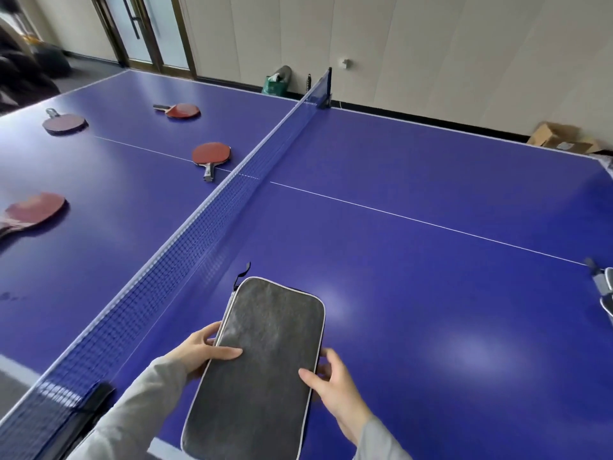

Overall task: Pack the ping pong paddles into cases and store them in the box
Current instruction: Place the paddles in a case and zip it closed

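Note:
A grey rectangular paddle case [265, 360] with pale piping and a black loop at its far end is held above the blue table [414, 293], right of the net. My left hand [202, 351] grips its left edge, thumb on top. My right hand [331, 383] holds its right edge, thumb on top and fingers underneath. Several red paddles lie on the table's left half: one near the net [211, 154], one at the far middle [180, 110], one at the far left [64, 122], one at the left edge [34, 209].
The dark net [212, 210] runs diagonally across the table, its clamp [96, 395] near my left sleeve. Another grey case [605, 290] pokes in at the right edge. Cardboard boxes [560, 137] sit on the floor at the far right, a green bag [275, 84] by the wall.

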